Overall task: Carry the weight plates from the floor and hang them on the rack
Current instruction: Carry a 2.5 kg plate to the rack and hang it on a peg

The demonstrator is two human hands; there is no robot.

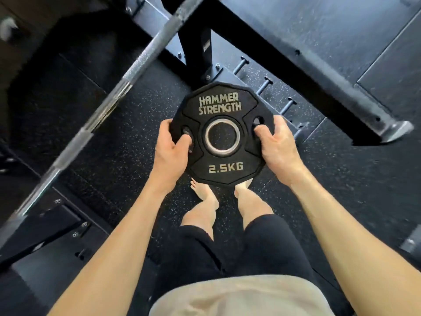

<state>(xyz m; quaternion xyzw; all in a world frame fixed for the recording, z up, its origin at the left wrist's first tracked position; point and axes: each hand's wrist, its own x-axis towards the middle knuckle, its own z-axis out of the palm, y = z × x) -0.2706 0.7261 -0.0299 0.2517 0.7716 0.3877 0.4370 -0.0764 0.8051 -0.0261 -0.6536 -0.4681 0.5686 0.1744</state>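
I hold a black weight plate (219, 135) flat in front of me, face up, well above the speckled rubber floor (127, 124). It reads "HAMMER STRENGTH" across its far half and "2.5KG" across its near half, with a steel ring around the centre hole. My left hand (169, 149) grips the plate's left edge: the thumb curls into the left grip slot and the fingers wrap under the rim, out of sight. My right hand (276, 144) grips the plate's right edge the same way, thumb pressed at the right grip slot, fingers curled round the rim.

Below the plate, on its near side, my bare feet (205, 195) stand on the floor, partly hidden by it. Beyond the plate's far edge stands the dark steel rack (303, 55), and to the plate's far right a row of short pegs (264, 86) sticks out from the rack's base beam. To the plate's left a knurled barbell (109, 96) runs diagonally, blurred, higher than the floor.
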